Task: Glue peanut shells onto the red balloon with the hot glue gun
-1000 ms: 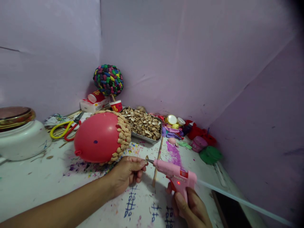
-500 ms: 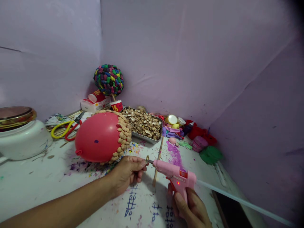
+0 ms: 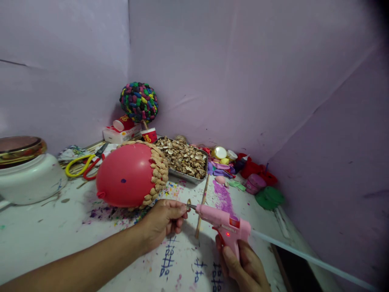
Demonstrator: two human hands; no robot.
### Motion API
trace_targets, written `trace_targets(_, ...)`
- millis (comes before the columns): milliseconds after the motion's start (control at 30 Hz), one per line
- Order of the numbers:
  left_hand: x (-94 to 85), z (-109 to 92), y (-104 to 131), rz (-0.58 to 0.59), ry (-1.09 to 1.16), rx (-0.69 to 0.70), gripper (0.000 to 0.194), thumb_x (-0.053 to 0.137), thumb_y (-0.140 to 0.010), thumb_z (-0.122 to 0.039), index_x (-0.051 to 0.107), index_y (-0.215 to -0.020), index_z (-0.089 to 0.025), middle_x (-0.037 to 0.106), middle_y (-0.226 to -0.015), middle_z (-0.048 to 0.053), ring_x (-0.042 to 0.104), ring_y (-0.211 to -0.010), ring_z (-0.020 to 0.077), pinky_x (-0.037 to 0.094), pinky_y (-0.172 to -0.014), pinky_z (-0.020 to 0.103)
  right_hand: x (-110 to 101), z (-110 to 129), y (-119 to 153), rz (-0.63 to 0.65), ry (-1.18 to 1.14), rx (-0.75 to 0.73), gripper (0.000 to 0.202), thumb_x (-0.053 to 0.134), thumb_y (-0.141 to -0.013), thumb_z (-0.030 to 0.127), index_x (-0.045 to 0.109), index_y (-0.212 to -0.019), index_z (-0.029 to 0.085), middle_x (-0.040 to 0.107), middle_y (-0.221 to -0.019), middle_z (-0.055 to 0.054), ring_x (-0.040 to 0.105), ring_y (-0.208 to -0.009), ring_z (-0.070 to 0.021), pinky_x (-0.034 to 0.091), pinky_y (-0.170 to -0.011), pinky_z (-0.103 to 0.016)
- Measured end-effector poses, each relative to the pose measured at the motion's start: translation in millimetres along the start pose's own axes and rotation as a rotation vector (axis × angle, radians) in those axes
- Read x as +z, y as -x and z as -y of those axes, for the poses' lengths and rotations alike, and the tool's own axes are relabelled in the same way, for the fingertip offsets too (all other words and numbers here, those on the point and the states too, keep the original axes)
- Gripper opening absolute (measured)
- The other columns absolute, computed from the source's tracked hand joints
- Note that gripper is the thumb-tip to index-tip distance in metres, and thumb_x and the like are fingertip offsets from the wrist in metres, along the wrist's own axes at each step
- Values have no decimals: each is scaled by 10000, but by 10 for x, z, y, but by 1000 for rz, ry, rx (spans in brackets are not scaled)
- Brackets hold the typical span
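Above the near edge of the surface (image 3: 36, 243), a small nutshell (image 3: 189, 203) is pinched between the thumb and fingers of the left hand (image 3: 168, 221). Right beside it is the metal tip of a pink hot glue gun (image 3: 223, 221); whether the two touch cannot be told. The right hand (image 3: 243, 263), apart from the left, is wrapped around the gun's handle, a red light (image 3: 228, 234) glows on the gun's side, and a translucent glue stick (image 3: 313, 257) runs from its back toward the right edge. Just beyond the left hand, a red balloon (image 3: 124, 176) lies on its side, its right end covered with overlapping shells (image 3: 158, 174). Behind it, toward the far edge, stands a metal tray (image 3: 188, 178) heaped with loose shells (image 3: 184, 158); a wooden stick (image 3: 202, 211) lies in front. Near the far left corner, a multicoloured ball (image 3: 139, 102) rises above a red paper cup (image 3: 148, 135). Scissors (image 3: 89, 161) lie behind the balloon's left end, and a white pot (image 3: 30, 178) stands farther left.
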State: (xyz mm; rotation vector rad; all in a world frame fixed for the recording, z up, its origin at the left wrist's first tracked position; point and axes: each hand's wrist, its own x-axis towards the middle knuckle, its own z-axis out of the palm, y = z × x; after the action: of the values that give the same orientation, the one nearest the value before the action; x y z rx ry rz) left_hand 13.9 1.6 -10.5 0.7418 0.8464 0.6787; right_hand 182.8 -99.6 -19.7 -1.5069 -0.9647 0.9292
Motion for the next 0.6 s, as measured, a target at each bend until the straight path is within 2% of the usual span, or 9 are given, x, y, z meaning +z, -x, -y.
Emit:
trace_targets(300,5,-2,0,-1,1,9,296,704,-555,-377,540,-562,-131,463,-400,-45,376,-345,46,227,-400,192,-12,-11,-13,6,13,-38,377,644,-654,534,605,-570,169,451,-484,22,374,-457,-107,358,-451,-222)
trace_targets(600,-7,30,-18,-2,-2,17,288,696,-558,-375,543,-572,-132,464,-399,-44,379,-344,51,238,-403,196,-8,-46,-7,-20,-21,-28,353,664,-645,512,645,-661,160,452,-483,26,377,-456,-111,363,-451,-226)
